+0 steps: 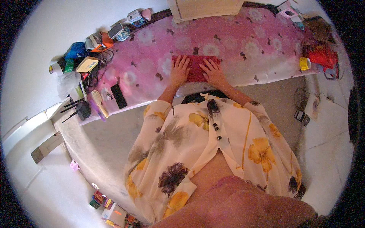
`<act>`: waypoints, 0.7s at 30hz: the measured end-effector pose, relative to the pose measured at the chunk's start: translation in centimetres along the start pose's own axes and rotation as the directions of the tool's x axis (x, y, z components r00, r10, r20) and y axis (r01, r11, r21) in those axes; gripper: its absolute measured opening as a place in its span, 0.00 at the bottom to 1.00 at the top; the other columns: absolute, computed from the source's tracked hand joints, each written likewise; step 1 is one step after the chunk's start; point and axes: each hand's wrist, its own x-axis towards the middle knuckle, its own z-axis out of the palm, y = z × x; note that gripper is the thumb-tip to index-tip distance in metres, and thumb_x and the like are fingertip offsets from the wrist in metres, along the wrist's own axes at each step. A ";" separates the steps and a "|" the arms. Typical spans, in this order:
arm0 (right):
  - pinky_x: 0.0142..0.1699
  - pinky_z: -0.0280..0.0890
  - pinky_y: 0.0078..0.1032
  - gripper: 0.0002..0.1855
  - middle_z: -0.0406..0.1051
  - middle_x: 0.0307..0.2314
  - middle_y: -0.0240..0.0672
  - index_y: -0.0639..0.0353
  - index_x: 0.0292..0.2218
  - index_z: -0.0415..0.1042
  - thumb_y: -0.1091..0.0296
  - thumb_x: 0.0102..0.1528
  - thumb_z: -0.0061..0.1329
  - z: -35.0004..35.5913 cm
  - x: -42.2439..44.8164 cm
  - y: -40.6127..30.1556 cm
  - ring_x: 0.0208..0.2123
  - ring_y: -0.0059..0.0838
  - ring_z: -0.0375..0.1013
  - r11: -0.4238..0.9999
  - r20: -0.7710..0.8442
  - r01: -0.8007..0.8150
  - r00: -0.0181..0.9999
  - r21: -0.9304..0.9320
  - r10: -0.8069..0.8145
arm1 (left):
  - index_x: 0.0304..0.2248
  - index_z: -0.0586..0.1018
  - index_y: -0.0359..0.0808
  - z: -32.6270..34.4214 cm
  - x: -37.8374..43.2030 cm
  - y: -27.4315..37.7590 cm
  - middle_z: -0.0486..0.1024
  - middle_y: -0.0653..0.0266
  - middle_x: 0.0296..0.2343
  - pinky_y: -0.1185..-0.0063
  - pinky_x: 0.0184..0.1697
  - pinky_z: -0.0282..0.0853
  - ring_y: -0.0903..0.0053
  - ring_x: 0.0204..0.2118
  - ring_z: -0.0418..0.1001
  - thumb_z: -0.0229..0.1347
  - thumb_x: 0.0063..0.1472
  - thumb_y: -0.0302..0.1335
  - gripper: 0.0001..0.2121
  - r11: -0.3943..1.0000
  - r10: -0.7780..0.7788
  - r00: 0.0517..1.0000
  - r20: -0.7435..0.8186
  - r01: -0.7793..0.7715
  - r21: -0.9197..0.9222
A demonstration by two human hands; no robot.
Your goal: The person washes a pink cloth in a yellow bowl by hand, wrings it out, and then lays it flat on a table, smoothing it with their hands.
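A flat red rectangular piece, apparently folded cloth [196, 67], lies on the pink flowered table cover [148, 51] near its front edge. On its left end rests my left hand [180, 70], palm down with the fingers pointing away from me. My right hand [212, 71] lies palm down across the right end, its fingers slightly spread. Neither hand grips anything; both press or rest flat on the red piece. Whether the piece has several layers cannot be made out.
Left on the table are a black phone [119, 95], a hairbrush [99, 102], a white router [87, 64] and cables. A cardboard panel [208, 10] stands at the back. A red bag [320, 55] and yellow tape roll [304, 63] sit at the right end.
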 end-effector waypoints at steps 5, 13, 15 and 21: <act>0.68 0.46 0.50 0.31 0.49 0.66 0.36 0.38 0.64 0.58 0.56 0.61 0.47 0.9 -4.1 0.6 0.67 0.44 0.48 0.998 0.148 0.051 0.988 -0.047 -0.043 | 0.60 0.68 0.49 0.4 -4.5 1.5 0.55 0.65 0.64 0.53 0.68 0.40 0.63 0.68 0.49 0.53 0.64 0.32 0.25 0.989 0.116 0.988 0.099 -0.124 0.078; 0.66 0.48 0.52 0.30 0.48 0.66 0.34 0.36 0.64 0.58 0.57 0.62 0.46 0.8 0.5 0.5 0.67 0.45 0.48 0.996 0.095 0.013 0.995 -0.091 -0.004 | 0.58 0.71 0.51 1.0 -2.2 -1.1 0.61 0.66 0.62 0.50 0.68 0.36 0.61 0.67 0.51 0.52 0.63 0.32 0.23 0.996 0.081 0.997 0.002 -0.081 0.047; 0.66 0.48 0.50 0.28 0.49 0.66 0.34 0.38 0.64 0.57 0.57 0.64 0.41 1.3 4.8 1.7 0.67 0.45 0.48 0.995 0.027 -0.063 0.998 -0.078 0.065 | 0.58 0.71 0.50 -1.0 2.6 -2.3 0.61 0.64 0.61 0.50 0.68 0.37 0.61 0.67 0.52 0.52 0.63 0.32 0.22 0.987 0.088 0.996 -0.019 -0.085 0.133; 0.67 0.46 0.50 0.28 0.50 0.66 0.35 0.38 0.65 0.56 0.55 0.64 0.41 2.1 8.2 -0.3 0.67 0.45 0.49 0.994 -0.030 -0.044 0.999 -0.101 0.042 | 0.59 0.69 0.46 -1.1 2.0 -5.5 0.59 0.57 0.62 0.57 0.69 0.42 0.60 0.67 0.52 0.51 0.62 0.29 0.24 0.997 0.073 0.997 0.037 -0.073 -0.003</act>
